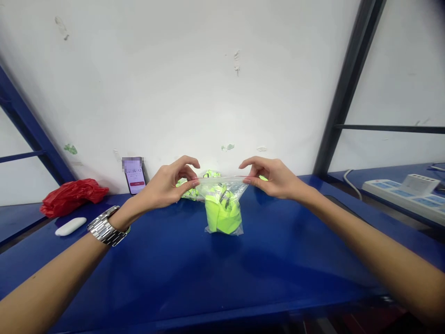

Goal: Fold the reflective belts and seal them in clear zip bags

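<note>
Between my hands hangs a clear zip-lock bag [224, 208] with folded neon-yellow fabric [224, 215] inside, crossed by grey strips. My left hand [177, 181] pinches the left corner of the bag's top edge between thumb and fingers. At the opposite corner, my right hand [266, 176] grips the same edge, its index finger lifted off. The edge is stretched nearly straight between them. Behind the bag and my left hand lies more neon-yellow material [190, 192], partly hidden.
A blue table [194, 278] meets a white wall. On the left are a red plastic bag [74, 197], a white oval case [71, 226] and a phone [135, 178] leaning upright. A white power strip [403, 197] sits at right, near a dark metal post [342, 106].
</note>
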